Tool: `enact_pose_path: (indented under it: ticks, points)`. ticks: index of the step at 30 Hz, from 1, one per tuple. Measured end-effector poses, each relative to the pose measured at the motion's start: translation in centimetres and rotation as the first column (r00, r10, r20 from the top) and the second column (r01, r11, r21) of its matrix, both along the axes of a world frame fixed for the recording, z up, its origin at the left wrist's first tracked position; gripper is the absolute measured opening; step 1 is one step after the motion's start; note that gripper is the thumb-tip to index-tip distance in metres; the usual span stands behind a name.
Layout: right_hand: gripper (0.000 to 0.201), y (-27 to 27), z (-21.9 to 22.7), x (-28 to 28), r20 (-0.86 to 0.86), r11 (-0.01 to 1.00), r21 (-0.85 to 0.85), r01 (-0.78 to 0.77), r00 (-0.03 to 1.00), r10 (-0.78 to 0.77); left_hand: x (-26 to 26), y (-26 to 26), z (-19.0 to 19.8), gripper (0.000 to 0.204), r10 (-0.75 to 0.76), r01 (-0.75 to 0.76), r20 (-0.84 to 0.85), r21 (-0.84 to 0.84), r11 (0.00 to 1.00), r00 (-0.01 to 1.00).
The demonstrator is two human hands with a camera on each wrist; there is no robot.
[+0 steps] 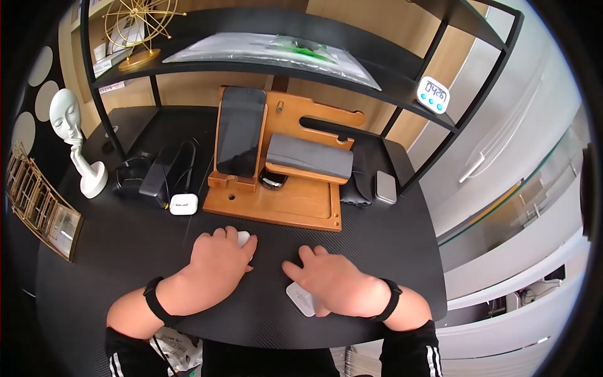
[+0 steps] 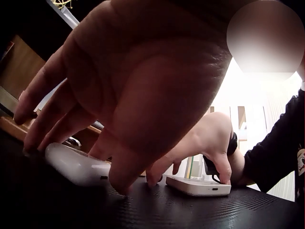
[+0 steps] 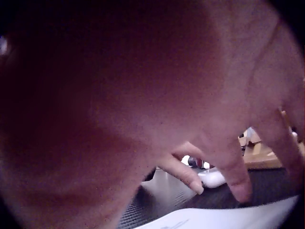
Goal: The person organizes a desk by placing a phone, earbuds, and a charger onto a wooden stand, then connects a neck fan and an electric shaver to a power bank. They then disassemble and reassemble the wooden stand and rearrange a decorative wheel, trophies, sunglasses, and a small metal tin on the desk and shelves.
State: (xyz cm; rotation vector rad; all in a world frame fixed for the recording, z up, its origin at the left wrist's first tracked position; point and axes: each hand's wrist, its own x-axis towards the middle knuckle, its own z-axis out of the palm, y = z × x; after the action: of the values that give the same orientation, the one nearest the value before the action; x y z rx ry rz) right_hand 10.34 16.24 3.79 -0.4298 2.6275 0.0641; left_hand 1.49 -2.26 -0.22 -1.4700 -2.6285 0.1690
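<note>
Left hand (image 1: 213, 270), fingers spread, touches white case (image 1: 244, 238); right hand (image 1: 336, 283), loosely open, over white box (image 1: 300, 300), nearer me.

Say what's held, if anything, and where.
Grip can't be told: left hand spans a rounded white object, right hand a flat white box, thumbs at edges.

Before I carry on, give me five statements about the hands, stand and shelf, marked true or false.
1. The dark phone leans on the wooden stand. True.
2. The right hand is on the timer. False: it is at the flat white box.
3. The white timer sits on the shelf. True.
4. The left hand is at the rounded white object. True.
5. The white figurine lies flat. False: it stands upright.
</note>
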Motion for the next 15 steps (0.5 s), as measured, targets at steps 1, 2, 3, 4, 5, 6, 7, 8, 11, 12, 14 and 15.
enact_pose_path:
  ticks: [1, 2, 3, 4, 5, 6, 7, 8, 11, 12, 14, 15]
  points:
    - [0.068, -0.1, -0.1, 0.0, -0.001, 1.0, -0.017, -0.013, 1.0, 0.013, 0.0, 0.0, 0.0, 0.049, 0.0, 0.0, -0.003, 0.009, 1.0, 1.0]
    - [0.064, -0.1, -0.3, 0.1, -0.029, 0.997, -0.053, -0.053, 0.998, 0.052, -0.1, -0.1, 0.0, 0.046, -0.024, 0.024, 0.02, -0.012, 1.0, 1.0]
    - [0.064, -0.2, -0.6, 0.0, -0.032, 0.998, -0.044, -0.054, 0.998, 0.053, -0.1, -0.1, 0.1, 0.043, -0.046, 0.048, 0.045, -0.033, 0.998, 0.998]
    - [0.063, -0.3, -0.8, -0.1, -0.021, 0.994, -0.059, -0.089, 0.996, 0.088, -0.1, -0.2, 0.2, 0.043, -0.045, 0.046, 0.042, -0.025, 0.999, 0.998]
    - [0.061, -0.3, -1.0, -0.3, -0.009, 0.99, -0.074, -0.123, 0.992, 0.123, 0.1, -0.3, 0.4, 0.042, -0.076, 0.078, 0.042, -0.046, 0.996, 0.996]
    - [0.058, -0.3, -1.0, -0.5, -0.043, 0.985, -0.081, -0.155, 0.988, 0.152, 0.2, -0.4, 0.5, 0.041, -0.107, 0.11, 0.042, -0.067, 0.992, 0.993]
    - [0.058, -0.1, -0.9, -0.7, -0.042, 0.985, -0.074, -0.157, 0.987, 0.154, 0.2, -0.4, 0.5, 0.041, -0.105, 0.107, 0.041, -0.06, 0.992, 0.994]
    - [0.058, 0.2, -0.7, -1.2, -0.074, 0.979, -0.09, -0.182, 0.982, 0.176, 0.1, -0.4, 0.5, 0.042, -0.117, 0.12, 0.072, -0.033, 0.992, 0.99]
    - [0.059, 1.5, 0.8, -1.7, -0.176, 0.974, -0.13, -0.185, 0.971, 0.161, -0.1, -0.5, 0.9, 0.044, -0.134, 0.134, 0.118, 0.009, 0.991, 0.984]
    - [0.06, 2.0, 1.3, -1.6, -0.317, 0.973, -0.15, -0.176, 0.941, 0.121, -0.1, -0.5, 1.0, 0.046, -0.141, 0.14, 0.14, 0.017, 0.99, 0.98]
    - [0.061, 3.0, 2.1, -2.0, -0.508, 0.971, -0.171, -0.169, 0.859, 0.059, -0.2, -0.5, 1.4, 0.046, -0.144, 0.145, 0.168, 0.007, 0.989, 0.975]
    - [0.061, 3.3, 2.2, -2.4, -0.549, 0.974, -0.169, -0.154, 0.835, 0.037, -0.2, -0.5, 1.5, 0.046, -0.145, 0.152, 0.193, -0.02, 0.988, 0.97]
